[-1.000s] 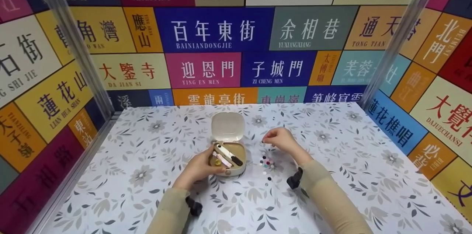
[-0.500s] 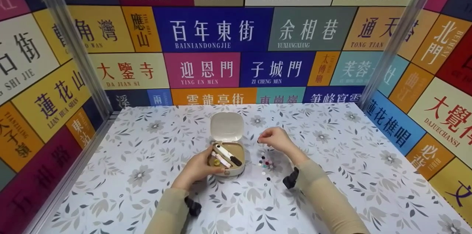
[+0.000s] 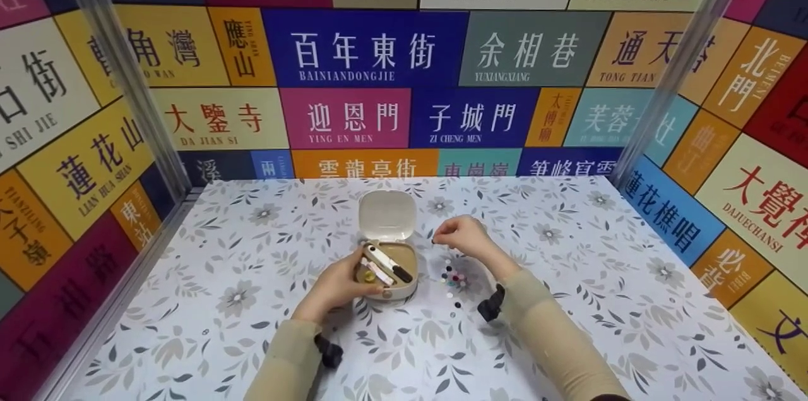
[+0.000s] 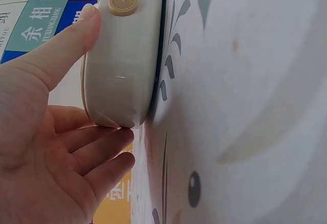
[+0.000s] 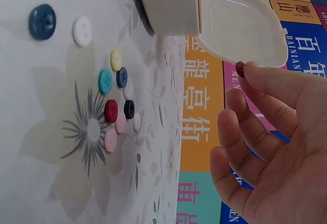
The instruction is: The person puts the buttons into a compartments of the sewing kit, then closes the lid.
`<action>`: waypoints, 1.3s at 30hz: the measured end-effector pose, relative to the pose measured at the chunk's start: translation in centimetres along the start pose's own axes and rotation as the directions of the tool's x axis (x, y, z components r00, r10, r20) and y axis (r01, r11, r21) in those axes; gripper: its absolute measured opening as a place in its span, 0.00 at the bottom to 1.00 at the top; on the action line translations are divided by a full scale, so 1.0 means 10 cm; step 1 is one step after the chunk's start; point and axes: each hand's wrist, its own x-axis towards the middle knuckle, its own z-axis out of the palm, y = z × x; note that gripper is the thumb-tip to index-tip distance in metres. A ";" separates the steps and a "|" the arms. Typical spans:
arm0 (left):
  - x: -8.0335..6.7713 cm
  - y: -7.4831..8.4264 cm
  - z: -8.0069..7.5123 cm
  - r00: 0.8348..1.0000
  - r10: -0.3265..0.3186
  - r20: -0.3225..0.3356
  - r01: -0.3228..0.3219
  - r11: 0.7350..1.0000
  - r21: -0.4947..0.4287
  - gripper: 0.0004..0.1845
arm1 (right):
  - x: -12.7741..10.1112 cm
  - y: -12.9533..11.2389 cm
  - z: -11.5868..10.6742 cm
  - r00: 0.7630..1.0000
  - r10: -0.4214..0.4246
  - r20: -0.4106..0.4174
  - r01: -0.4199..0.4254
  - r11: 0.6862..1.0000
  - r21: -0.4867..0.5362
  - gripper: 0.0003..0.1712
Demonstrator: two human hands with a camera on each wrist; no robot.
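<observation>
A small cream box (image 3: 408, 290) sits on the table with its lid (image 3: 388, 218) raised at the back. My left hand (image 3: 334, 282) grips its left side, thumb along the front near a tan button-shaped catch (image 4: 123, 3). Inside lie a white-and-black slim tool (image 3: 389, 262), a pink-and-white stick (image 3: 377, 271) and a small yellow piece (image 3: 369, 276). To the right of the box, my right hand (image 3: 467, 238) pinches a dark red button (image 5: 240, 69) between thumb and forefinger, above the table. In the right wrist view this button overlaps the lid's edge.
Several loose buttons lie on the table right of the box, among them a red button (image 5: 111, 111), a teal button (image 5: 104, 81) and a yellow button (image 5: 116, 59). A dark blue button (image 5: 42, 22) is set apart, nearer the person. Sign-printed panels (image 3: 366, 47) stand behind the flowered tabletop (image 3: 252, 338).
My right hand has moved left toward the box with the button pinched in it. The left hand has kept its grip on the box.
</observation>
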 end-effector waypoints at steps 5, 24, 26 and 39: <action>-0.01 0.02 0.00 1.000 -0.015 -0.006 0.015 1.000 -0.002 0.57 | 0.02 -0.02 0.06 1.000 -0.029 0.003 0.029 1.000 0.011 0.03; 0.01 -0.01 0.00 1.000 0.001 -0.003 -0.001 1.000 -0.007 0.57 | 0.04 -0.03 0.20 0.995 -0.077 0.059 0.075 0.997 0.032 0.04; 0.02 -0.01 0.00 1.000 0.006 -0.004 -0.006 1.000 0.002 0.57 | 0.03 -0.04 0.22 0.996 -0.074 0.057 0.072 0.997 0.033 0.04; 0.02 -0.03 0.01 1.000 0.014 -0.014 -0.014 1.000 0.009 0.57 | 0.03 -0.06 0.34 0.994 -0.084 0.071 0.080 0.995 0.055 0.04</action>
